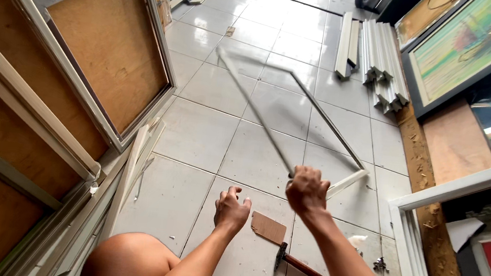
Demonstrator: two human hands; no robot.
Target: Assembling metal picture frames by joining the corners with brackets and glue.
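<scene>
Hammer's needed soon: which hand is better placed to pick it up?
Left hand, probably: it hovers open and empty over the tiles, while the right hand grips the thin white rectangular frame. The wooden-handled hammer lies between them.

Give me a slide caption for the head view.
Right hand grips a thin frame above tiled floor; left hand open.

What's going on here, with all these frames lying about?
A person sits on a tiled floor among picture frames. The right hand grips the near corner of a thin white frame and holds it up off the floor; the frame looks blurred. The left hand hovers open and empty above the tiles. A small cardboard piece and a hammer lie by the hands. Board-backed frames lean on the left.
</scene>
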